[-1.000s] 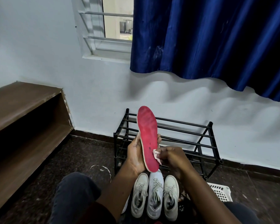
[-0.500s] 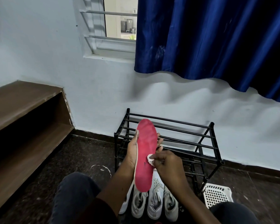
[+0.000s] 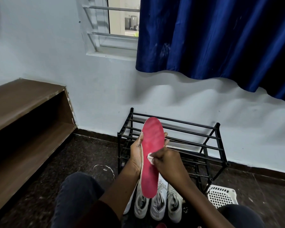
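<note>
Your left hand (image 3: 136, 152) grips the red insole (image 3: 152, 145) from behind, with fingers curled round its edges. It holds the insole up in the air in front of the black shoe rack (image 3: 204, 142), above three white sneakers (image 3: 158, 204) on the floor. Your right hand (image 3: 167, 159) pinches a small white wipe (image 3: 150, 157) and presses it on the middle of the red side. To do this well, hold the insole firm so it does not bend. Rub in short strokes out to both ends, and turn the wipe when it gets dirty. I can read no brand, label or words on the insole or the sneakers.
</note>
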The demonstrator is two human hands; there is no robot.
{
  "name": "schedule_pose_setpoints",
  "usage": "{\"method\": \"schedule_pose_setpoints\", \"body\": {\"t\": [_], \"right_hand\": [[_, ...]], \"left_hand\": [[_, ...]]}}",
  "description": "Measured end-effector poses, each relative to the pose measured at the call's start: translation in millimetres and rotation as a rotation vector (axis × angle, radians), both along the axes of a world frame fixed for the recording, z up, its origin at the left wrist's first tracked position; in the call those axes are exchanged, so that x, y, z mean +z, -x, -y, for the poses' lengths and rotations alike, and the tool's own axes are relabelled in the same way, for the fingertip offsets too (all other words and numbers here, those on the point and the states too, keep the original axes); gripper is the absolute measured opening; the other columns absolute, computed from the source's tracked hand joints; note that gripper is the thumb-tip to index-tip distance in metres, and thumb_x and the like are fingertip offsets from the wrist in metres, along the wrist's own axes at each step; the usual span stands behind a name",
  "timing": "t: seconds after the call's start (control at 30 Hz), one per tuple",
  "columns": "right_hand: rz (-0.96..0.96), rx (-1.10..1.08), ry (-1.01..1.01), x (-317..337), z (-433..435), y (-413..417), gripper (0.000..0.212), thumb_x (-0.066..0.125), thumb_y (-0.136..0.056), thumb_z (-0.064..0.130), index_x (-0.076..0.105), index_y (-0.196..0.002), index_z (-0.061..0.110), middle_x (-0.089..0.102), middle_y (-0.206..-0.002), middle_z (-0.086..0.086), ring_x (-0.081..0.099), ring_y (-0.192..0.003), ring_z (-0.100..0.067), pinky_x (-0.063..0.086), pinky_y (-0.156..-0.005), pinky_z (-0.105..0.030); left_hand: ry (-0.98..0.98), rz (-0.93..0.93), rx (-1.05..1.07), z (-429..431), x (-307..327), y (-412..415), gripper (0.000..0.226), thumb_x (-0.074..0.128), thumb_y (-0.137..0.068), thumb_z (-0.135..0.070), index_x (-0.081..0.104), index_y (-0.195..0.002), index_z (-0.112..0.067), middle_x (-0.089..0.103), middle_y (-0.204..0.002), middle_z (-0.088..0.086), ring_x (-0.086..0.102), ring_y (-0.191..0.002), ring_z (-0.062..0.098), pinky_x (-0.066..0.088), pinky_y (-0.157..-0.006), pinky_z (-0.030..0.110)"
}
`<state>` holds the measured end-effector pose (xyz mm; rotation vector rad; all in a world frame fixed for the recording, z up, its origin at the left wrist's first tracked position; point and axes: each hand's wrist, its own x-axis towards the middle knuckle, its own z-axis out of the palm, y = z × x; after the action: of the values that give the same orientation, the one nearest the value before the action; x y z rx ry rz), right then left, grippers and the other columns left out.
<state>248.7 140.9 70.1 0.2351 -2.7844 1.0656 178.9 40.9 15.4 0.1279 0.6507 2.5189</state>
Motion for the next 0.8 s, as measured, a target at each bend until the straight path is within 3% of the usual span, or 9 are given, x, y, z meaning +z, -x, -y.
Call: {"method": "schedule_pose_setpoints", "body": {"t": [0.07,0.13,0.2,0.3,0.4,0.5,0.57,0.7,0.8], "right_hand": [[0.062,0.015,0.025,-4,-4,0,0.016,0.065,-0.081,0.004,0.074,-0.093,0.008,0.071,-0.092,0.000,0.062,-0.081,-0.005,0.033,-0.071,0.004],[0.018,-0.045,0.053,-2,-8,7,0.010,0.066,-0.082,0.008,0.075,-0.086,0.007,0.067,-0.077,0.006,0.059,-0.069,-0.003,0.036,-0.065,-0.004],[-0.091,-0.154,-0.001,-1,-14,21,0.017,0.063,-0.086,0.012,0.074,-0.075,0.005,0.064,-0.071,-0.003,0.059,-0.063,-0.015,0.033,-0.062,-0.016],[-0.154,-0.271,-0.077,0,-14,35,0.022,0.056,-0.090,0.010,0.069,-0.077,-0.002,0.061,-0.076,-0.018,0.059,-0.068,-0.029,0.023,-0.058,-0.018],[-0.152,-0.206,-0.080,-8,-4,28,0.017,0.055,-0.089,0.006,0.070,-0.092,0.000,0.062,-0.089,-0.016,0.060,-0.077,-0.027,0.030,-0.066,-0.015],[-0.106,-0.006,-0.020,-14,3,8,0.020,0.059,-0.084,0.001,0.072,-0.099,0.005,0.063,-0.094,-0.009,0.059,-0.081,-0.017,0.032,-0.073,-0.008],[-0.044,0.107,0.008,-16,4,-1,0.021,0.061,-0.081,0.000,0.073,-0.097,0.007,0.064,-0.094,-0.006,0.057,-0.081,-0.010,0.032,-0.074,-0.003],[-0.105,0.059,0.006,-13,-1,9,0.017,0.066,-0.079,0.003,0.075,-0.093,0.009,0.068,-0.091,-0.005,0.058,-0.077,-0.007,0.032,-0.074,-0.001],[-0.178,-0.032,-0.030,-7,-3,28,0.016,0.066,-0.080,0.004,0.074,-0.094,0.007,0.069,-0.090,-0.010,0.064,-0.081,-0.021,0.031,-0.075,-0.009]], "left_hand": [[0.007,0.043,0.004,-1,-7,1,0.091,0.081,-0.063,-0.042,0.045,-0.136,0.001,0.051,-0.133,0.022,0.053,-0.116,0.038,0.046,-0.099,0.046],[0.061,0.081,0.015,-2,-8,-2,0.087,0.077,-0.066,-0.047,0.050,-0.131,0.002,0.058,-0.122,0.021,0.060,-0.106,0.036,0.049,-0.094,0.044],[0.142,0.120,0.020,-2,-6,-5,0.069,0.064,-0.074,-0.052,0.061,-0.116,0.002,0.065,-0.100,0.018,0.066,-0.086,0.030,0.054,-0.078,0.036],[0.147,0.113,-0.010,-2,-8,-7,0.054,0.048,-0.080,-0.048,0.073,-0.094,-0.002,0.070,-0.082,0.014,0.068,-0.070,0.026,0.056,-0.067,0.031],[0.140,0.096,0.003,-1,-8,-6,0.054,0.054,-0.079,-0.046,0.072,-0.101,-0.001,0.069,-0.094,0.015,0.067,-0.081,0.025,0.054,-0.077,0.031],[0.122,0.050,-0.013,0,-8,-4,0.083,0.065,-0.076,-0.055,0.048,-0.134,0.002,0.049,-0.134,0.022,0.049,-0.119,0.035,0.035,-0.107,0.043],[0.139,0.139,0.011,-2,-10,-4,0.085,0.045,-0.082,-0.068,0.046,-0.136,-0.002,0.044,-0.140,0.023,0.050,-0.121,0.038,0.037,-0.107,0.046],[0.138,0.196,0.036,-2,-10,-1,0.080,0.024,-0.094,-0.061,0.072,-0.097,0.003,0.068,-0.100,0.021,0.069,-0.087,0.029,0.058,-0.076,0.034],[0.143,0.139,0.000,-5,0,-8,0.042,0.058,-0.084,-0.038,0.074,-0.084,0.002,0.070,-0.082,0.018,0.071,-0.075,0.027,0.059,-0.067,0.032]]}}
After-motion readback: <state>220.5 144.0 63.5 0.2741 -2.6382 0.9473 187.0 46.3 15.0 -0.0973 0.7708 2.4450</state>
